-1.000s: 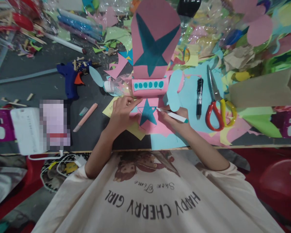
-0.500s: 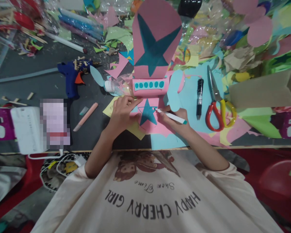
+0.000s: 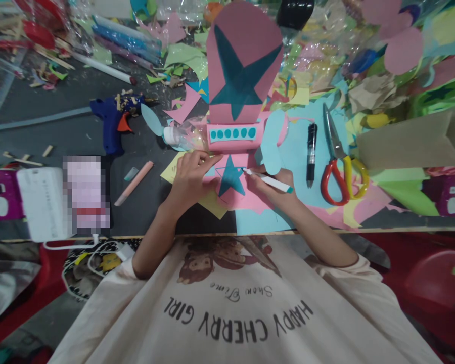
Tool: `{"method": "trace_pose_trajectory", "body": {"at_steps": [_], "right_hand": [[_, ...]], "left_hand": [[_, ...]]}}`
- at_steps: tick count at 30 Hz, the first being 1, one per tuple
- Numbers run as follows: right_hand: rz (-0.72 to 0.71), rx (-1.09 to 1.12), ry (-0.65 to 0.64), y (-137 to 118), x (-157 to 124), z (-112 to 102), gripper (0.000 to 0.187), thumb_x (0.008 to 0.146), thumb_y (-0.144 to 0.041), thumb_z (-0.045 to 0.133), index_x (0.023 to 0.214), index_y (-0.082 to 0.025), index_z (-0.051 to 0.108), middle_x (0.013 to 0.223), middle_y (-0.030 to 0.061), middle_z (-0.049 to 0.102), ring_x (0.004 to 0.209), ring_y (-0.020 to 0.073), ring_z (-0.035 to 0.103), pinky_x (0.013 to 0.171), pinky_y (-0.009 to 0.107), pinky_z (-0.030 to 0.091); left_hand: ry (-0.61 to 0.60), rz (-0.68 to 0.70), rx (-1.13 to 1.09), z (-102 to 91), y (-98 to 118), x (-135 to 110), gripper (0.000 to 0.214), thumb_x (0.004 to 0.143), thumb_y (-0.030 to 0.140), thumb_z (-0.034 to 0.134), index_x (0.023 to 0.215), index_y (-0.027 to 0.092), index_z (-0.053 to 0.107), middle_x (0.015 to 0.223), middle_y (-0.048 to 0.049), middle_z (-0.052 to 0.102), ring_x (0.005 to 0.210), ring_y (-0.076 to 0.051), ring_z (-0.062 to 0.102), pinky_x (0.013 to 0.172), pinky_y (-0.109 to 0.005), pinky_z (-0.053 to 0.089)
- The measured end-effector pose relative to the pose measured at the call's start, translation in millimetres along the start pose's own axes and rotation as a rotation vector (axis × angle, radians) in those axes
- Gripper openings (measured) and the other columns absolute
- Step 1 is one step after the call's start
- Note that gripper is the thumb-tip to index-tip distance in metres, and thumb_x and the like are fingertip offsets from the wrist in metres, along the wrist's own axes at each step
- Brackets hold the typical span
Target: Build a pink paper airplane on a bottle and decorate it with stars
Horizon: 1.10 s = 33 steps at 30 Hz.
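A pink paper craft (image 3: 242,55) with a large teal star lies in front of me, joined to a pink band with several teal dots (image 3: 233,134). Below it is a pink piece with a smaller teal star (image 3: 230,177). My left hand (image 3: 191,177) presses flat-curled on the left of that piece, fingertips touching its upper edge. My right hand (image 3: 275,187) is closed on a white marker with a teal end (image 3: 269,179); its tip touches the right point of the small star.
Red and yellow scissors (image 3: 339,162) and a black pen (image 3: 311,151) lie to the right on light blue paper. A blue glue gun (image 3: 111,119) and a pink stick (image 3: 134,182) lie left. A white device (image 3: 41,202) sits at the table's near left edge. Paper scraps crowd the back.
The marker tip has shifted very slightly along the small star's right point. My left hand has stayed in place.
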State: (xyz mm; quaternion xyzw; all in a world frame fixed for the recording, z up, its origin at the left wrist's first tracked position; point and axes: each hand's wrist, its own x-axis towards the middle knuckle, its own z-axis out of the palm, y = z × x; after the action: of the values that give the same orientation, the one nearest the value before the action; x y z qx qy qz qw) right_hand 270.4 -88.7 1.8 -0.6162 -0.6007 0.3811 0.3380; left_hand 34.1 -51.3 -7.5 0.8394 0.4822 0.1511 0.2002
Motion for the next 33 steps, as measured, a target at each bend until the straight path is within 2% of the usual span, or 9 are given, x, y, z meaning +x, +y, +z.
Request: {"method": "trace_pose_trajectory", "body": {"at_steps": [3,6,11,16,23,29,33], "right_hand": [[-0.001,0.000,-0.023,-1.1,0.8,-1.6,0.026,0.085,-0.036,0.063,0.064,-0.021,0.068,0.059,0.0024,0.067,0.065,0.0204,0.067,0.062,0.033,0.053],[-0.027,0.018,-0.055,-1.5,1.4,-2.9,0.023,0.084,-0.037,0.064,0.075,-0.018,0.074,0.064,0.0037,0.070,0.066,0.0213,0.069,0.063,0.034,0.053],[-0.014,0.051,-0.027,2.1,1.2,-0.6,0.025,0.084,-0.040,0.065,0.080,-0.018,0.077,0.066,0.0046,0.073,0.064,0.0212,0.069,0.060,0.034,0.053],[-0.021,0.137,-0.086,6.7,0.5,0.3,0.026,0.085,-0.040,0.066,0.090,-0.018,0.079,0.074,0.0050,0.076,0.070,0.0212,0.071,0.066,0.035,0.055],[0.012,0.048,-0.067,-1.2,1.0,-1.6,0.026,0.084,-0.040,0.064,0.074,-0.018,0.076,0.061,0.0024,0.068,0.062,0.0186,0.065,0.058,0.031,0.049],[-0.001,0.095,-0.082,2.0,0.9,-0.9,0.026,0.085,-0.040,0.064,0.085,-0.018,0.078,0.064,0.0026,0.070,0.063,0.0194,0.066,0.062,0.033,0.051],[-0.007,0.059,-0.026,-2.2,2.1,-1.1,0.027,0.083,-0.038,0.062,0.066,-0.019,0.071,0.056,0.0020,0.065,0.059,0.0193,0.064,0.058,0.032,0.049]], "left_hand": [[0.000,-0.002,0.006,0.4,-0.4,0.0,0.048,0.088,0.030,0.066,0.135,0.023,0.062,0.112,-0.0101,0.060,0.106,-0.029,0.053,0.094,-0.041,0.041],[0.001,0.007,0.012,0.6,-0.9,-0.1,0.048,0.088,0.032,0.066,0.136,0.024,0.062,0.112,-0.0098,0.060,0.106,-0.029,0.053,0.094,-0.040,0.041],[0.031,0.024,0.006,1.3,-1.4,-0.5,0.048,0.088,0.029,0.066,0.135,0.022,0.063,0.110,-0.0098,0.060,0.105,-0.028,0.054,0.093,-0.040,0.042],[0.029,0.021,0.014,2.4,-1.8,-0.6,0.045,0.091,0.034,0.064,0.134,0.023,0.063,0.111,-0.0101,0.060,0.105,-0.029,0.053,0.092,-0.041,0.042],[0.057,0.034,0.026,2.5,-1.8,-0.7,0.045,0.090,0.032,0.066,0.133,0.022,0.064,0.110,-0.0103,0.061,0.104,-0.028,0.054,0.091,-0.039,0.042],[0.030,0.028,0.008,2.3,-2.9,-0.7,0.045,0.090,0.034,0.064,0.134,0.022,0.063,0.111,-0.0106,0.060,0.104,-0.028,0.053,0.091,-0.040,0.041],[0.020,0.014,-0.006,2.0,-2.4,-0.8,0.045,0.091,0.035,0.063,0.134,0.023,0.063,0.112,-0.0106,0.060,0.105,-0.029,0.053,0.093,-0.041,0.041]]}}
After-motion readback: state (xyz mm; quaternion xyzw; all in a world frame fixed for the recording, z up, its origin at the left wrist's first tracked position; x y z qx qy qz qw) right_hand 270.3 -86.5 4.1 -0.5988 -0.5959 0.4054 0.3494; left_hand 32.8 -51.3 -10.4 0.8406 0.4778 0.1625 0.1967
